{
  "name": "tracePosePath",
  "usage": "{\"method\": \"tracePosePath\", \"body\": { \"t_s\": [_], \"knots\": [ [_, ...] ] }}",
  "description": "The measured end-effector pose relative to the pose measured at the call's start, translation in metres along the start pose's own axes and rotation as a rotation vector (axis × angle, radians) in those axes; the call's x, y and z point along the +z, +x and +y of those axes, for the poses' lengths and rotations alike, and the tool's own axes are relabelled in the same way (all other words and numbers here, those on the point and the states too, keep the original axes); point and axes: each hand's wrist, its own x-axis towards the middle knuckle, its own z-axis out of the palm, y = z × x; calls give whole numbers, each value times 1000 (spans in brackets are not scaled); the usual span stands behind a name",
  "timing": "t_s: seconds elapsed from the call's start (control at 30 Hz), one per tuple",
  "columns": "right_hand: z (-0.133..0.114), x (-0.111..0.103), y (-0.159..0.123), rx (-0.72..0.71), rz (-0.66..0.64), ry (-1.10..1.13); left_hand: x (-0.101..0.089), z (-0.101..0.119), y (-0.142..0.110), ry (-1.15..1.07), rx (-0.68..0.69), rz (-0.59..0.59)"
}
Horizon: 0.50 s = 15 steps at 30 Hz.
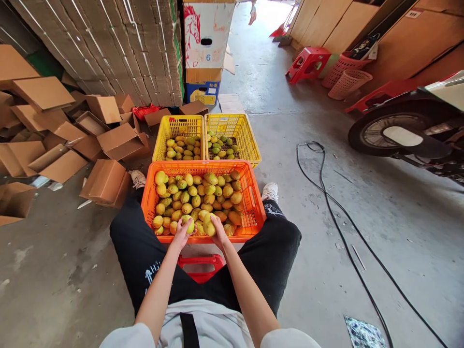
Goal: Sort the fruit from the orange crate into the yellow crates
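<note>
A concrete floor [319, 270] spreads under everything, with a tall stack of flattened cardboard [119, 53] at the far left and a motorcycle [406, 135] partly in view on the right. A heap of small brown cartons [119, 140] lies near the stack. An orange crate [258, 223] sits between the person's black-trousered legs [271, 256], and just beyond it stand two smaller yellow crates [250, 140] side by side, each holding some fruit. A red stool [308, 64] stands farther off, toward the upper right. Over the near edge of the orange crate, the left hand [183, 233] has its fingers curled around one yellow-green fruit [189, 224], while the right hand [219, 233] grips a yellow fruit [209, 225] close beside it. Below and beyond the hands, many loose fruits [184, 196], green to orange-yellow, cover most of the orange crate's bottom.
</note>
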Motion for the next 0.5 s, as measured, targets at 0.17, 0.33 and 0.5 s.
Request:
{"method": "tracePosePath", "body": {
  "t_s": [0.17, 0.33, 0.5],
  "knots": [
    [3, 0, -1, -4, 43, -89, 2, 5, 0, -26, -38, -38],
    [-4, 3, -3, 57, -39, -21, 2, 9, -3, -78, -69, -65],
    [-9, 6, -4, 159, -59, 81, 5, 13, -5, -80, -144, -84]
  ]
}}
